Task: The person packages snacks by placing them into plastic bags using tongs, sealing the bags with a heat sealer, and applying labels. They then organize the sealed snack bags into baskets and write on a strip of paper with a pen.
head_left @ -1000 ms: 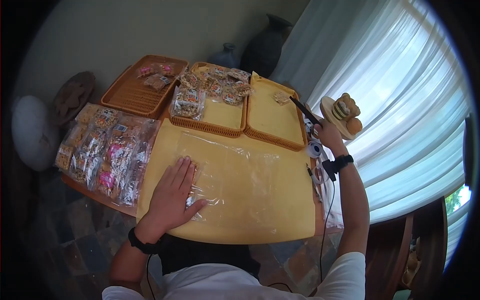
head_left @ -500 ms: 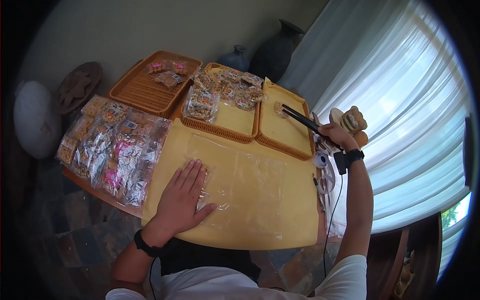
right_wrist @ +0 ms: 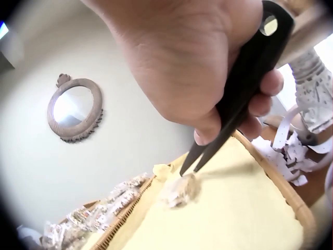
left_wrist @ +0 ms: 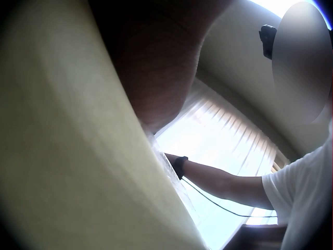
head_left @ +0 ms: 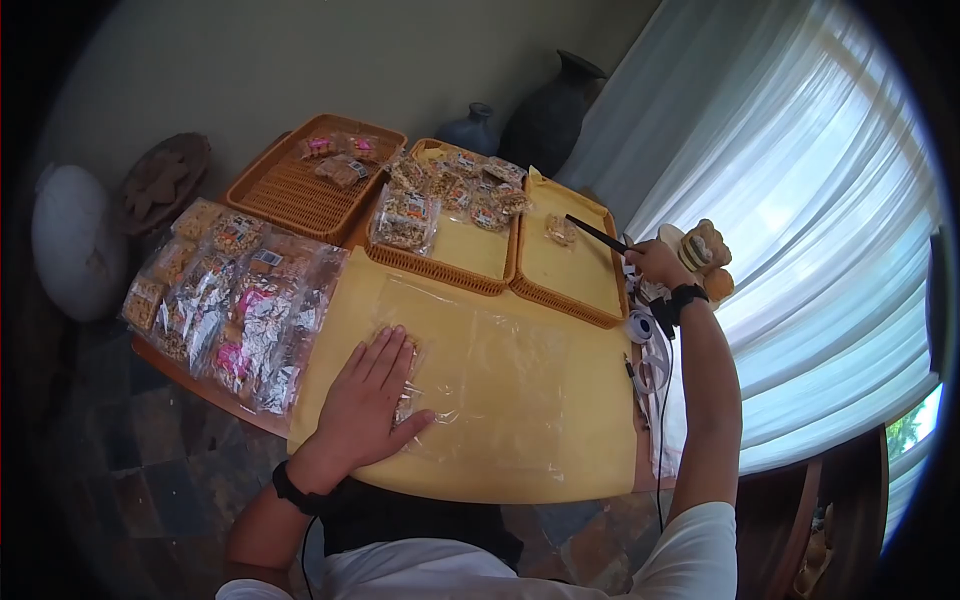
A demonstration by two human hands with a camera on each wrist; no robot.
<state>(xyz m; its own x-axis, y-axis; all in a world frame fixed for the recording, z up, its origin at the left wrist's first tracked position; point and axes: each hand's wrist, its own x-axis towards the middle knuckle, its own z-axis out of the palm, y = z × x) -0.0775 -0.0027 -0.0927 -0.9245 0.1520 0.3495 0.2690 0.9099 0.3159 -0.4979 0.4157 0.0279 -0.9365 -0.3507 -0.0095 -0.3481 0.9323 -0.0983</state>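
The left hand (head_left: 366, 405) lies flat with spread fingers on a clear plastic bag (head_left: 500, 390) over a yellow sheet (head_left: 320, 400); a wrapped snack shows partly beneath its fingers. Curled round black tongs (head_left: 597, 232), the right hand (head_left: 660, 264) is above the right edge of the right basket (head_left: 565, 303). In the right wrist view the tongs (right_wrist: 237, 91) point down, their two tips slightly apart at a small wrapped snack (right_wrist: 180, 191); whether they touch it I cannot tell.
Packed snack bags (head_left: 235, 300) cover the table's left side. Two more baskets (head_left: 300, 180) stand behind, holding wrapped snacks. White tape (head_left: 640, 325), cables and a figurine (head_left: 704, 248) are at the right, dark vases (head_left: 552, 115) at the back.
The tongs have swung inward over the right basket, their tips now near the snack, which sat untouched earlier. The left hand has stayed on the bag; the head view has shifted slightly.
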